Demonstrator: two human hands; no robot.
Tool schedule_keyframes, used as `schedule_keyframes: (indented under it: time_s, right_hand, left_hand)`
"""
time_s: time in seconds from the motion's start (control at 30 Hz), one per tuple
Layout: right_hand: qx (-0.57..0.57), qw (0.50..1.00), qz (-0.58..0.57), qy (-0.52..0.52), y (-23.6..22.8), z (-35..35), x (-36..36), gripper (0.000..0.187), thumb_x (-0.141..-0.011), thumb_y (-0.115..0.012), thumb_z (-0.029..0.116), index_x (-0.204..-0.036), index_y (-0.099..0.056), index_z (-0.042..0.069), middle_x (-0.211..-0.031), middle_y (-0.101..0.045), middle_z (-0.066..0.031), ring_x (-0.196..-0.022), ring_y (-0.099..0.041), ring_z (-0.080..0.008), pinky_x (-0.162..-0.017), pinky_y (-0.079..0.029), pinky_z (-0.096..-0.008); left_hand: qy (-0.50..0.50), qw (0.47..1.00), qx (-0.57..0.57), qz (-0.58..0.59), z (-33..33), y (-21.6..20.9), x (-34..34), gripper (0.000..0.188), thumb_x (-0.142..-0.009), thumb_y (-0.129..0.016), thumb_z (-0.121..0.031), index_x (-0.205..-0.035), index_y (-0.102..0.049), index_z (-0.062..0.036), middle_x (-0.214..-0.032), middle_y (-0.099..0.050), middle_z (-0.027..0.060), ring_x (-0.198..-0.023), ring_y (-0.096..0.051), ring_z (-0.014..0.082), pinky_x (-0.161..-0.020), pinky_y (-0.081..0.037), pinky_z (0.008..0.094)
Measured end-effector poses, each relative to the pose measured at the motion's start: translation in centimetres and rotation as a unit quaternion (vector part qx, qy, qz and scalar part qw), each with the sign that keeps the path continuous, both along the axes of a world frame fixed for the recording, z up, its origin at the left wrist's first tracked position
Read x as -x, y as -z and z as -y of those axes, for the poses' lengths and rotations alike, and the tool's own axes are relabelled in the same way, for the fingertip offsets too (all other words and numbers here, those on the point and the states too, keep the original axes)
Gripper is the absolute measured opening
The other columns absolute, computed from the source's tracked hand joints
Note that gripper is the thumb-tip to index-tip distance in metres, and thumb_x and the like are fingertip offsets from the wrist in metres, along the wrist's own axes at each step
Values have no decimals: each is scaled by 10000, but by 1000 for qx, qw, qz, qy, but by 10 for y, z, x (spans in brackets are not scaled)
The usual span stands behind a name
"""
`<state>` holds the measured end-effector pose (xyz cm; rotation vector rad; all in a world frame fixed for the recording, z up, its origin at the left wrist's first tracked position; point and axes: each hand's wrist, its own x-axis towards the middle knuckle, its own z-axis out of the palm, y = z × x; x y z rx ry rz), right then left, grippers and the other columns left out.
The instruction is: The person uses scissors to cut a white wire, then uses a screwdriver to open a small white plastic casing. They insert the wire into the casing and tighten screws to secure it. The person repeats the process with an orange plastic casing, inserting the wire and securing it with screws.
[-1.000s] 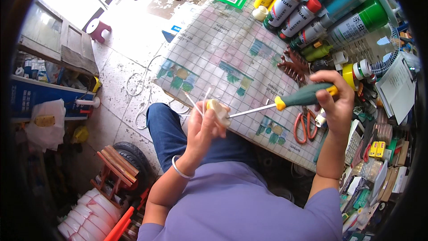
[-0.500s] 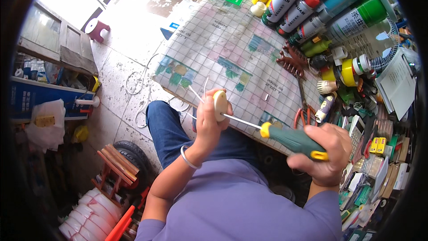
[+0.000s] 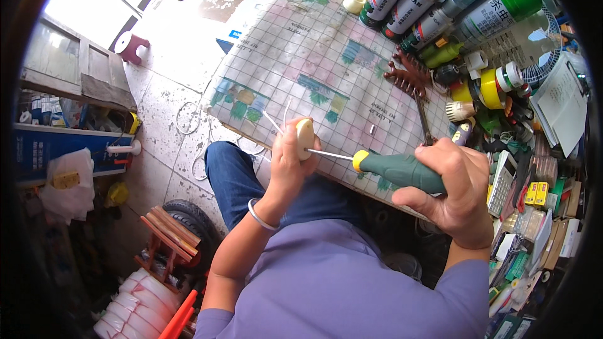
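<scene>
"Your left grip is closed on the cream disc, with white wires sticking out just past your fingertips."

"And your right grip is wrapped around the green-handled screwdriver, its shaft running across to the disc's face beside your left thumb."

"That disc looks light, stiff and smooth, so it may slip or crack; pinch its rim, your fingers clear of the metal tip."

"Your screwdriver should feel heavier; its thick handle, inside your right grip, is the place to hold."
</scene>
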<state>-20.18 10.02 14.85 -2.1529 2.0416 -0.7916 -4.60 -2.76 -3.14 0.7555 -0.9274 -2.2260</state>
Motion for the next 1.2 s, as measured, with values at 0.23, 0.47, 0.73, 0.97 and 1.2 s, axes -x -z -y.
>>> schedule_keyframes:
  time_s: [0.23,0.47,0.73,0.97,1.2]
  right_hand:
    - [-53,994,71,-66,-12,13,11,408,-700,-784,255,-1016,-568,113,-879,-568,-129,-746,-556,-266,-642,-452,-337]
    - [-17,997,6,-77,-9,22,20,496,-694,-769,369,-1053,-563,95,-980,-600,-147,-821,-615,-293,-633,-476,-346]
    - [82,997,-1,13,5,33,16,408,-816,-679,389,-1007,-589,41,-853,-607,-114,-684,-592,-252,-622,-466,-321]
    - [1,998,38,57,-6,28,17,400,-717,-681,188,-1063,-579,13,-953,-587,-143,-804,-570,-234,-739,-456,-312]
    - [-35,993,108,34,-9,28,21,387,-698,-718,238,-985,-587,14,-937,-587,-141,-792,-572,-214,-708,-450,-293]
  left_hand:
    - [2,999,-37,5,2,-3,-1,419,-1006,-342,-415,-1181,-484,-63,-763,-537,62,-420,-285,59,-392,-260,209]
    - [15,1000,-23,-4,2,1,-1,405,-1007,-346,-407,-1173,-483,-65,-741,-524,59,-417,-287,51,-390,-256,204]
    - [13,1000,-22,2,3,-4,0,408,-1007,-343,-409,-1164,-479,-58,-721,-525,60,-407,-300,58,-383,-253,209]
    - [4,1000,-25,11,3,-5,-1,412,-1010,-332,-410,-1155,-474,-51,-714,-529,58,-422,-346,72,-377,-244,220]
    - [5,1000,-15,-1,3,-1,-1,418,-1011,-328,-412,-1175,-469,-54,-722,-533,64,-414,-339,72,-371,-238,219]
